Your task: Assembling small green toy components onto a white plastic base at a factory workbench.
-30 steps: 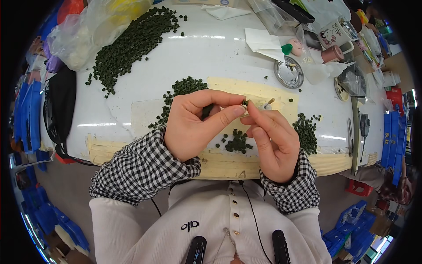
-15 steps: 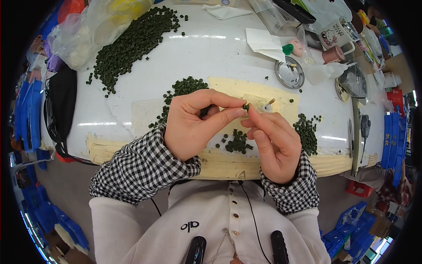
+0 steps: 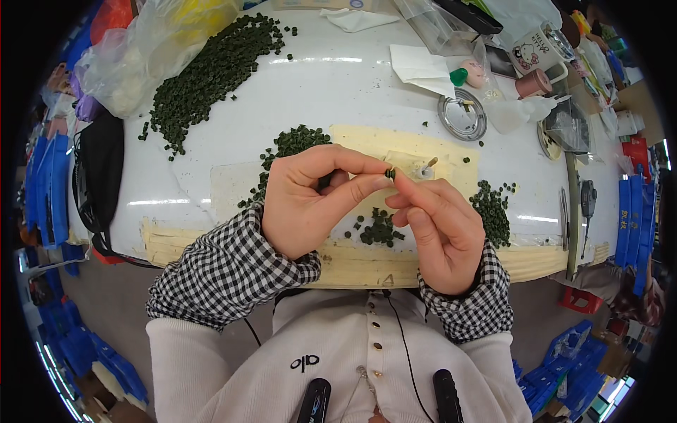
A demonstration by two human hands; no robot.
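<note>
Above the near middle of the table, my left hand (image 3: 307, 201) pinches a small dark green part (image 3: 389, 173) between thumb and forefinger. My right hand (image 3: 448, 233) comes in from the other side, its forefinger tip against the part and the other fingers curled; whether anything is inside them is hidden. Below the fingertips lies a small cluster of green parts (image 3: 381, 229). A larger heap (image 3: 300, 141) sits partly behind my left hand, and another pile (image 3: 492, 211) lies right of my right hand. Just beyond the fingertips stands a small whitish holder (image 3: 424, 171) with a brown-tipped stick.
A big heap of green parts (image 3: 204, 81) covers the far left, beside plastic bags (image 3: 134, 63). Far right are a round metal dish (image 3: 462, 116), white paper (image 3: 421, 67), a thread spool (image 3: 532, 83) and a mug (image 3: 532, 53). Tweezers (image 3: 564, 218) lie near the right edge.
The green part has tilted slightly between my fingertips, and the right forefinger sits a little closer to it. Otherwise the hands hold nearly the same pose; the whole view has shifted slightly.
</note>
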